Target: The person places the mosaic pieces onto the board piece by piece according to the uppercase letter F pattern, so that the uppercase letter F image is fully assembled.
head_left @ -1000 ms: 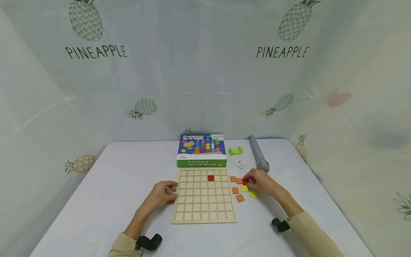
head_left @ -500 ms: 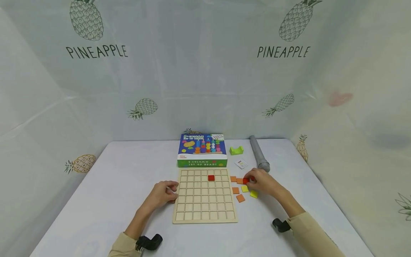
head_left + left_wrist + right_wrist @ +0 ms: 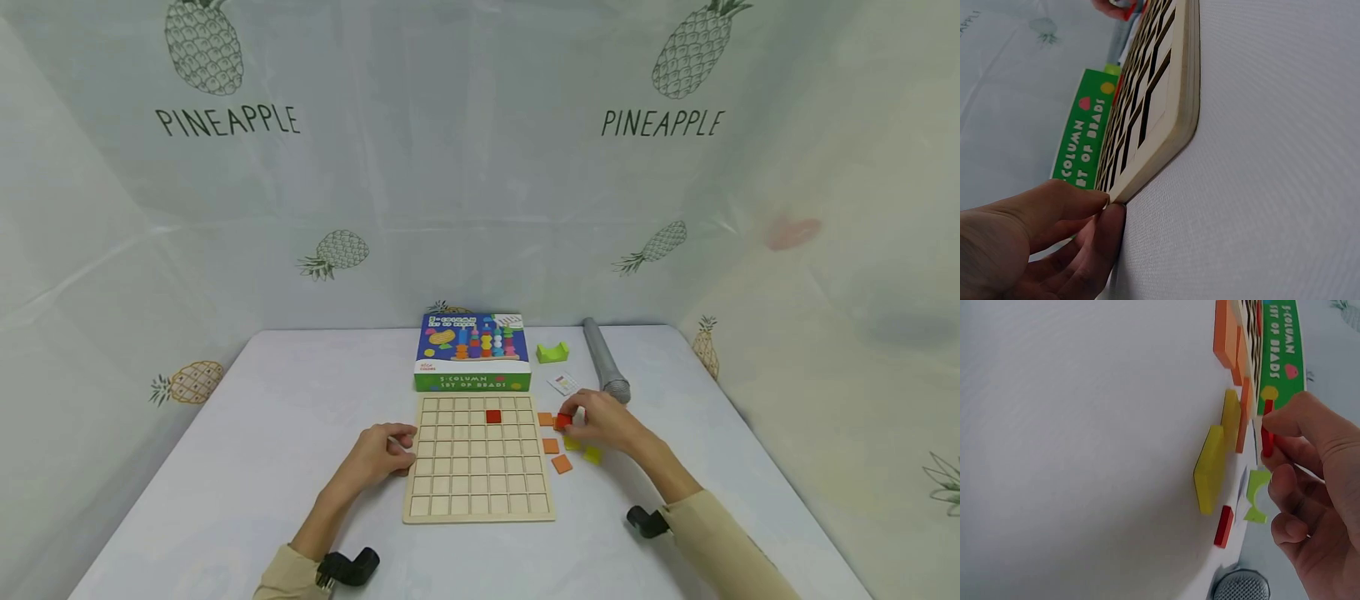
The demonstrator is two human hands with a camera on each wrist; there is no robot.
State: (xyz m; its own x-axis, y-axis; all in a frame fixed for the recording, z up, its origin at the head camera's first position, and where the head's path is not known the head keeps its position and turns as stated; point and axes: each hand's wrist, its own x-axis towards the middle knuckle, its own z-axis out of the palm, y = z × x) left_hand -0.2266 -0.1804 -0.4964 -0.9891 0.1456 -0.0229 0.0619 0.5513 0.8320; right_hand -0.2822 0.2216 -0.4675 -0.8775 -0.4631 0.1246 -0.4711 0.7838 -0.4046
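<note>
A square wooden grid board [image 3: 480, 464] lies flat on the table, with one red tile [image 3: 493, 417] in a cell of its second row from the far edge. My left hand [image 3: 371, 454] holds the board's left edge, thumb and index finger pinching the rim in the left wrist view. Between thumb and fingertips my right hand [image 3: 611, 423] pinches another red tile [image 3: 1267, 431], raised above the loose tiles beside the board. Around it lie several orange tiles [image 3: 562, 464], two yellow tiles [image 3: 1211, 472] and a further red tile [image 3: 1224, 526] on the table.
Behind the board stands a bead-set box [image 3: 472, 354]. To its right are a green curved piece [image 3: 552, 352], a small printed card [image 3: 562, 383] and a grey microphone [image 3: 603, 358]. A pineapple-print sheet [image 3: 480, 167] hangs behind the white table [image 3: 225, 467].
My right hand has lifted the red tile and shifted it slightly left, over an orange tile near the board. My left hand has stayed at the board's edge.
</note>
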